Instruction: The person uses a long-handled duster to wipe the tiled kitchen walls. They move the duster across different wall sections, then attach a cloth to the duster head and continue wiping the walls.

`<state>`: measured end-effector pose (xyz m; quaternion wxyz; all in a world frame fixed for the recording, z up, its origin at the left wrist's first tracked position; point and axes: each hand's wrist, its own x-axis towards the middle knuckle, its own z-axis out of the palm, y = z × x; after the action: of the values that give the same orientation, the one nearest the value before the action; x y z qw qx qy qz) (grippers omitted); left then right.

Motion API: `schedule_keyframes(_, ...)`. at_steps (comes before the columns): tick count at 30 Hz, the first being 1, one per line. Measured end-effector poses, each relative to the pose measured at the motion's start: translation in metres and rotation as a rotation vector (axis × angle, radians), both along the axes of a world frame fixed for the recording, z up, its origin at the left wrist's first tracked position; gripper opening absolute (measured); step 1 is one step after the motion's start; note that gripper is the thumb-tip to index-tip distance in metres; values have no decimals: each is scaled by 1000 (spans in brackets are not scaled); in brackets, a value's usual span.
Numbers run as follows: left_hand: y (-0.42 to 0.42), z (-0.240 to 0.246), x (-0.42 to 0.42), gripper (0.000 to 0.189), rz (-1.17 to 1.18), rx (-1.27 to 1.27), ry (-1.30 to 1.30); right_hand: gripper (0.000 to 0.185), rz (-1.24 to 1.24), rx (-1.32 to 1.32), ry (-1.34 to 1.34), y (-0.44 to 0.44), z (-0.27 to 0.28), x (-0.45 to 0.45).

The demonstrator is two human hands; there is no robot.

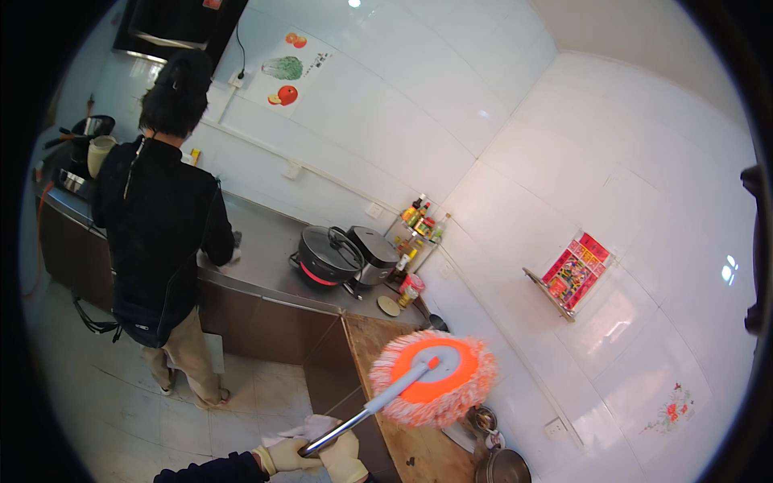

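Note:
A round mop head (pixel 433 380) with an orange plate and orange-and-white fringe is raised above the wooden worktop. Its metal pole slants down to my gloved hands at the bottom of the head view. My left hand (pixel 288 456), in a cream glove with a dark sleeve behind it, is closed around the pole's lower part. Beside it my right hand (pixel 344 457), also in a cream glove, is against the pole; its fingers are partly hidden. A pale cloth (pixel 309 426) lies against the gloves.
A person (pixel 163 223) in black stands at the steel counter (pixel 259 241) on the left. A lidded electric pan (pixel 329 256), a rice cooker (pixel 372 253) and a rack of bottles stand near the corner. The wooden worktop (pixel 423 450) holds pots at the lower right. A small shelf (pixel 549 294) juts from the wall.

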<state>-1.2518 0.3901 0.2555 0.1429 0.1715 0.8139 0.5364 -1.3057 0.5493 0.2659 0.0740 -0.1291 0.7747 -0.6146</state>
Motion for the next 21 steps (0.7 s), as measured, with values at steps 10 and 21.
schedule_keyframes(10, -6, -9, 46, 33, 178, 368, -494, 25, -578, -485, -183, 117, -9, 36)
schedule_keyframes(21, -55, -32, 86, 42, 135, 383, -646, 26, -460, 21, 180, 170, 93, 30)
